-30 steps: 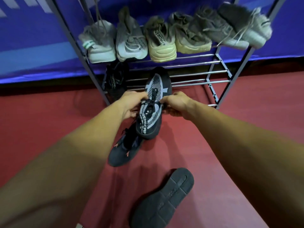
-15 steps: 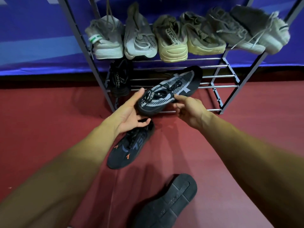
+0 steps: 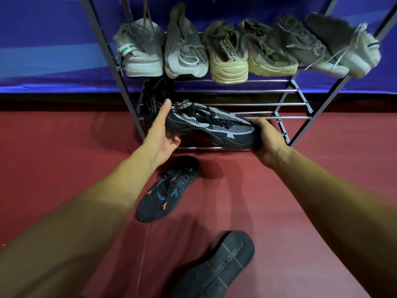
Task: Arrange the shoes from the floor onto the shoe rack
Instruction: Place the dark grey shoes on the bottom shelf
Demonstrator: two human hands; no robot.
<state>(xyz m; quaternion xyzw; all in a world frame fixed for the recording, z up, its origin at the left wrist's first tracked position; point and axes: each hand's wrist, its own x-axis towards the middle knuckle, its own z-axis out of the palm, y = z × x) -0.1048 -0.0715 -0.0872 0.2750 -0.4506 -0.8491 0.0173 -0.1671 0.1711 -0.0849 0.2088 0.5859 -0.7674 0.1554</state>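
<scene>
Red floor (image 3: 322,190) with a blue banner wall (image 3: 43,50) behind, and the metal shoe rack (image 3: 285,104) sits right up against it. Progress looks decent: the upper shelf is already full, six pale sneakers (image 3: 187,52) lined up heel-out, and one black shoe (image 3: 153,97) is parked at the left end of the lower shelf. Its apparent mate, the black-and-grey knit shoe (image 3: 212,125), is in the air right in front of that lower shelf, lying sideways with the heel to the left and the toe to the right. The left hand (image 3: 160,134) is cupped under and around the heel end with the thumb up along the collar, and the right hand (image 3: 265,138) is closed over the toe, so both are gripping it. Still on the floor: a dark shoe with orange marks (image 3: 165,192) just below the hands, and another one flipped sole-up (image 3: 217,267) nearer the camera. So I'd say three shoes left counting the held one. Compared with half a second ago, the shoe has swung from a diagonal to nearly level and moved closer to the rails, the right hand has slid from the middle to the toe, and the left has closed on the heel.
</scene>
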